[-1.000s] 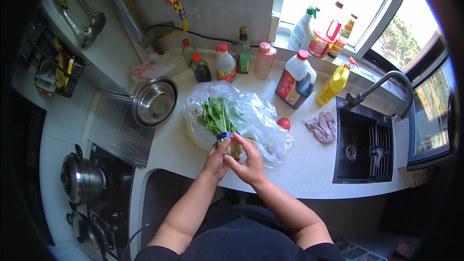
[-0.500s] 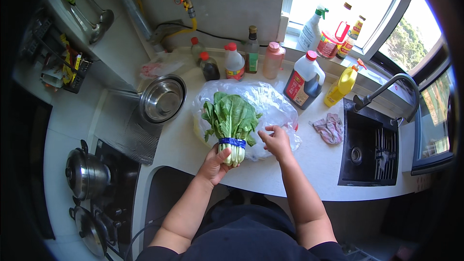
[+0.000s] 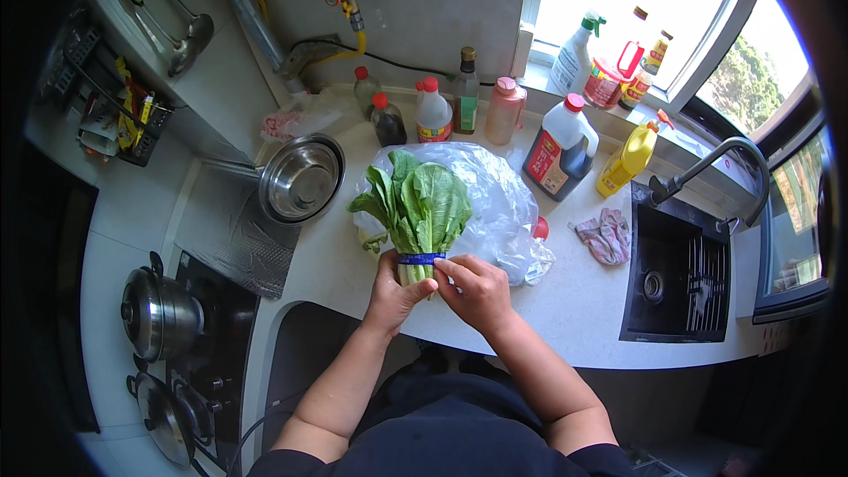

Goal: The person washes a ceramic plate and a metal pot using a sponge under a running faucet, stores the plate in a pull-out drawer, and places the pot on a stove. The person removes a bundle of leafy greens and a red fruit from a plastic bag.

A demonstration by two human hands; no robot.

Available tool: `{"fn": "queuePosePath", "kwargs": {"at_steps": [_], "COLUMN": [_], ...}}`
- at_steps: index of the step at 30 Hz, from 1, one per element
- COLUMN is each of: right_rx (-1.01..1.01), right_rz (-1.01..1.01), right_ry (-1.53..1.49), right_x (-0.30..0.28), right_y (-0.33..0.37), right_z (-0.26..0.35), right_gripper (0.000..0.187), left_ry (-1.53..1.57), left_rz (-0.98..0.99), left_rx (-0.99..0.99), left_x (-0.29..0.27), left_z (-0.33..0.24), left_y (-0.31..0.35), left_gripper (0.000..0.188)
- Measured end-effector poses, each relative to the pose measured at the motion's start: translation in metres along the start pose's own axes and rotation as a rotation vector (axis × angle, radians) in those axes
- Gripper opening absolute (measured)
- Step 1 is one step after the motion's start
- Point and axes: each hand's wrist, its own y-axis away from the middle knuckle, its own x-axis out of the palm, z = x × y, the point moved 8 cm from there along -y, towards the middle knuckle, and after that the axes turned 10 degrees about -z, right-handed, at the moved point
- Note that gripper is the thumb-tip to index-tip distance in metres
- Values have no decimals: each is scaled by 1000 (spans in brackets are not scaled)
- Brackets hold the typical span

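Observation:
A bunch of leafy greens [image 3: 428, 203] with pale stalks is held upright over the front of the counter. My left hand [image 3: 389, 297] is closed around the stalks from the left side. Around the stalks runs a blue band [image 3: 419, 259]. My right hand [image 3: 481, 291] pinches at the band's right side with thumb and fingertips, the other fingers curled. Right behind the greens lies a crumpled clear plastic bag [image 3: 505, 203], partly covered by the leaves; something red shows at its right edge.
Nested steel bowls [image 3: 305, 178] stand left on the white counter [image 3: 548, 327]. Along the back are several bottles and a pink jug [image 3: 504, 113]. A large dark sauce jug [image 3: 558, 148], a yellow bottle [image 3: 627, 159], a cloth [image 3: 604, 237] and a black sink [image 3: 676, 274] are at right. Pots [image 3: 159, 314] sit lower left.
My right hand has moved left and now grips the band on the greens, having been apart from it. The bunch has turned slightly, its leaves leaning left.

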Motion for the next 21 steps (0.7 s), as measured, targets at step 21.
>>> {"fn": "queuePosePath", "kwargs": {"at_steps": [21], "right_rx": [758], "right_rz": [186], "right_ry": [-397], "right_x": [14], "right_y": [17], "right_z": [-55], "right_gripper": [18], "left_ry": [-390], "left_rz": [-93], "left_rx": [152], "left_x": [-6], "left_z": [-5], "left_y": [7], "left_gripper": [88]}}
